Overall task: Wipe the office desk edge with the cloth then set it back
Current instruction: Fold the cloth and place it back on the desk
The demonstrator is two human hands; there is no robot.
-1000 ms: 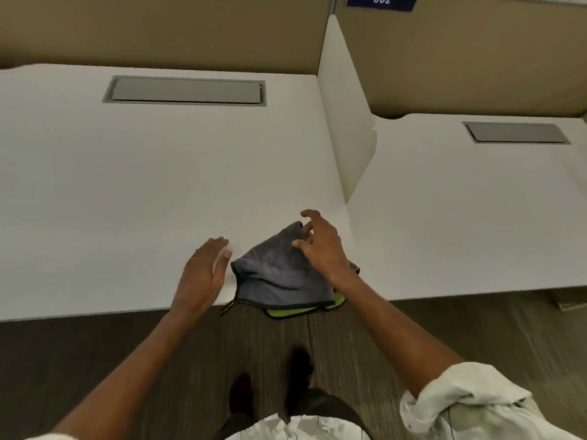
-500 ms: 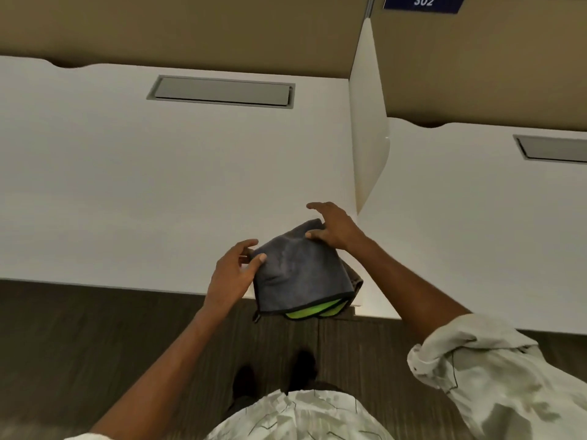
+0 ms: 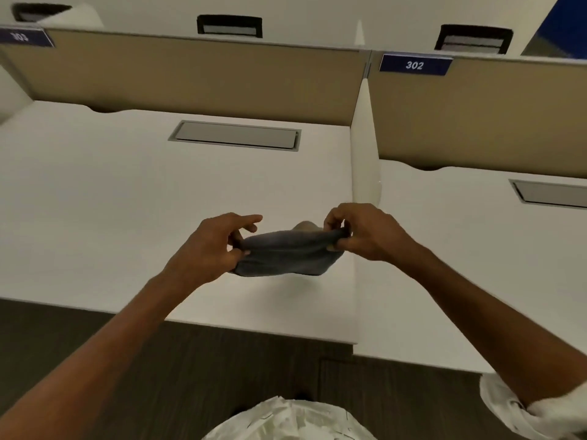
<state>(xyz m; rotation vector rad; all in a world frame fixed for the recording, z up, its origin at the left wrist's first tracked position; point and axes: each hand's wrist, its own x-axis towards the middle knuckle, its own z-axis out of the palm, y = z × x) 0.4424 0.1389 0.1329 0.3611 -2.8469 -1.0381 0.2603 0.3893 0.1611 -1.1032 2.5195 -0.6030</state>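
Holding the grey cloth (image 3: 286, 255) stretched above the counter (image 3: 127, 201), the left hand (image 3: 211, 246) pinches one end and the right hand (image 3: 362, 231) the other, just left of the divider (image 3: 365, 160). Bunching it into one firm pad should help before pressing along the counter's near edge.
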